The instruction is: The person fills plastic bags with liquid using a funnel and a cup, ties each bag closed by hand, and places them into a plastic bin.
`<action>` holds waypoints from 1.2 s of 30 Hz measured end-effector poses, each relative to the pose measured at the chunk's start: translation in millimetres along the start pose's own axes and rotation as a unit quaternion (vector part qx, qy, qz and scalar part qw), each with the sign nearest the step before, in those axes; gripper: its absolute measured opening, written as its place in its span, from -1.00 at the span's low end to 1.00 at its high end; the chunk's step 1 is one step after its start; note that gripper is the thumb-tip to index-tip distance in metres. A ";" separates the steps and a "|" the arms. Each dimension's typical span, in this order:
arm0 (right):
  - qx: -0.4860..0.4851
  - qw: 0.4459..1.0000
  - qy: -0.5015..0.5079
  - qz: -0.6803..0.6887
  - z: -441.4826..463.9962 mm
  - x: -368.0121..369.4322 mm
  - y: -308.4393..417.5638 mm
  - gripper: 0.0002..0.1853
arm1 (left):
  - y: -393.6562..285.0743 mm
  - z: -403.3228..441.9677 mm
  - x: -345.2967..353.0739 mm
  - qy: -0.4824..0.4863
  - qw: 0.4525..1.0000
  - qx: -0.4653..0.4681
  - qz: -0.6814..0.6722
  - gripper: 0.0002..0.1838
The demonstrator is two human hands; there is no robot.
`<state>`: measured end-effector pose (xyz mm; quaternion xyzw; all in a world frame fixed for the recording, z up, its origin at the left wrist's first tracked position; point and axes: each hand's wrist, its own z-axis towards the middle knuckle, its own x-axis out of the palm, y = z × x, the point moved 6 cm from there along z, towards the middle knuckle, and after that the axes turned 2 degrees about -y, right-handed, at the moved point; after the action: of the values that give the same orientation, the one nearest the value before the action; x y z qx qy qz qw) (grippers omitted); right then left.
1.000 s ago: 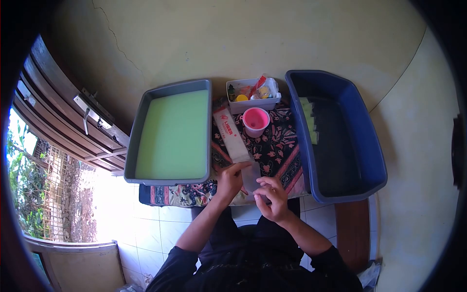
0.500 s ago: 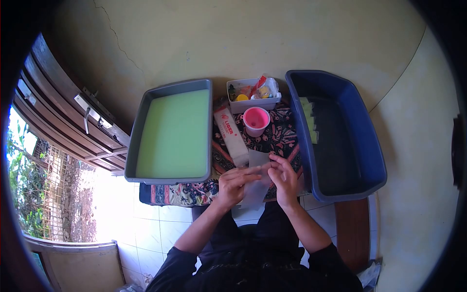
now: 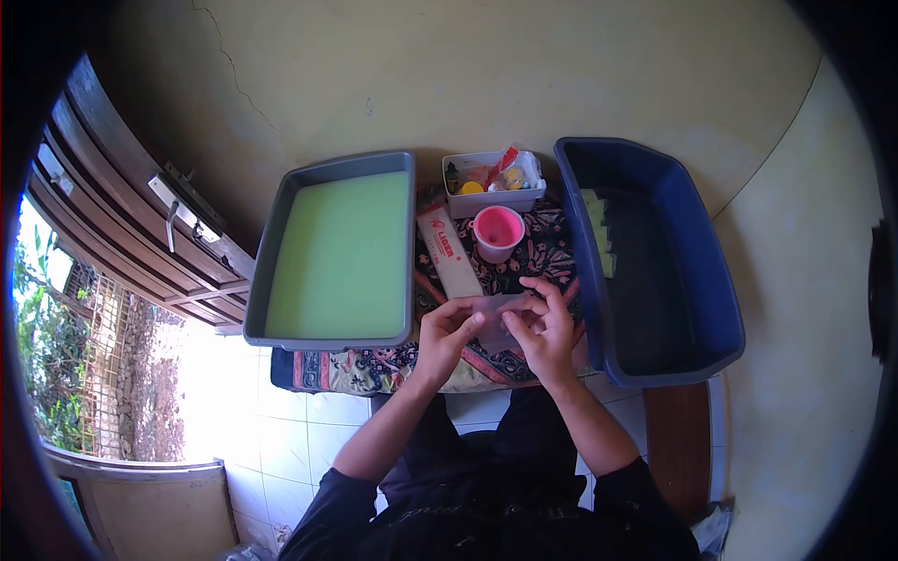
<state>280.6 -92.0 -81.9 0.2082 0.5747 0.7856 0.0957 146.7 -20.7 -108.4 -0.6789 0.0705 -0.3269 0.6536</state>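
The 2 bare hands are raised over the near edge of the desk, holding 1 clear plastic sleeve [image 3: 499, 323] between them. The left hand [image 3: 449, 338] grips the left side of the clear plastic sleeve, thumb against bent fingers. The right hand [image 3: 544, 335] pinches the opposite side between thumb and fingers, with 1 finger lifted clear. The sleeve is see-through, and the patterned cloth [image 3: 374, 371] that covers the desk shows behind it. Just beyond the hands, a long white packet [image 3: 452, 260] with red "LIGER" lettering lies aslant on the cloth. Near its far end stands 1 upright cup [image 3: 499, 233] with a pink inside, and behind the cup is a white basket [image 3: 497, 199] of small items, among them a yellow round piece [image 3: 471, 188] and a red strip [image 3: 503, 166]. To the left is a grey tray [image 3: 329, 344] of pale green liquid [image 3: 341, 262]. To the right is a deep blue bin [image 3: 687, 215], where several pale green packets [image 3: 597, 234] lie overlapping in a row along the left side. A brown door [image 3: 103, 196] stands at the far left, and white floor tiles [image 3: 283, 444] show below the desk.
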 end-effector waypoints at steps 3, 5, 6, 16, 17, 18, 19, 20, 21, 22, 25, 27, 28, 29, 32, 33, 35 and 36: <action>0.002 0.999 0.012 -0.038 -0.2 0.9 1.2 -0.55 | -4.5 2.9 0.6 -0.031 0.999 -0.008 0.017 -0.80; 0.009 0.998 0.021 -0.054 3.1 1.0 -0.9 -0.55 | -3.0 4.9 -1.9 -0.051 0.998 -0.011 0.031 -0.83; -0.021 0.999 0.007 -0.042 7.9 -0.8 -2.7 -0.62 | -0.1 6.3 -4.8 -0.061 0.998 -0.008 0.031 -0.84; -0.150 0.928 -0.049 -0.339 95.0 -10.8 -40.8 -0.71 | 7.7 10.3 -13.8 -0.095 0.995 -0.006 0.019 -0.88; -0.216 0.897 -0.045 -0.382 100.3 -4.7 -42.7 -0.72 | 7.4 9.9 -14.3 -0.097 0.995 -0.006 0.019 -0.88; -0.280 0.861 -0.040 -0.423 101.6 0.0 -45.0 -0.73 | 7.5 9.7 -14.9 -0.100 0.995 -0.007 0.020 -0.87; -0.280 0.861 -0.040 -0.422 103.0 2.7 -43.7 -0.73 | 7.9 9.4 -15.0 -0.103 0.994 -0.009 0.021 -0.87; -0.207 0.860 -0.021 -0.465 108.3 4.5 -50.7 -0.74 | 7.9 9.0 -14.5 -0.104 0.994 -0.009 0.021 -0.87; -0.135 0.853 -0.002 -0.504 113.3 5.8 -57.5 -0.75 | 6.5 9.4 -14.2 -0.105 0.994 -0.003 0.018 -0.87; -0.136 0.853 0.000 -0.503 114.1 7.9 -55.7 -0.75 | 5.5 8.9 -14.6 -0.107 0.994 0.002 0.014 -0.88; -0.103 0.844 0.028 -0.525 116.4 13.0 -57.5 -0.78 | 4.6 8.4 -15.2 -0.107 0.994 0.006 0.012 -0.88; -0.114 0.846 0.002 -0.521 114.9 12.1 -55.5 -0.81 | 2.1 7.5 -15.2 -0.108 0.994 0.011 0.018 -0.88; -0.115 0.846 0.001 -0.521 115.3 11.4 -55.2 -0.81 | 0.0 8.4 -14.4 -0.107 0.994 0.017 0.024 -0.89; -0.138 0.857 -0.004 -0.496 115.1 11.7 -52.2 -0.83 | -0.7 9.2 -14.0 -0.106 0.994 0.017 0.024 -0.89; -0.188 0.873 -0.011 -0.451 112.4 11.1 -42.1 -0.87 | -1.9 9.8 -13.6 -0.103 0.994 0.019 0.028 -0.89; -0.215 0.876 -0.012 -0.431 110.6 11.0 -37.0 -0.89 | -1.8 9.5 -14.0 -0.105 0.994 0.020 0.032 -0.89; -0.229 0.889 -0.032 -0.396 108.4 9.3 -29.6 -0.90 | -2.9 8.6 -13.3 -0.107 0.993 0.019 0.036 -0.89; -0.243 0.900 -0.052 -0.359 107.4 6.9 -24.1 -0.90 | -4.8 8.5 -12.1 -0.107 0.993 0.021 0.035 -0.89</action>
<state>319.3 11.2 -76.0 -0.0014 0.3956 0.8013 0.4488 140.3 -6.6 -107.7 -0.6929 0.0172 -0.2307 0.6830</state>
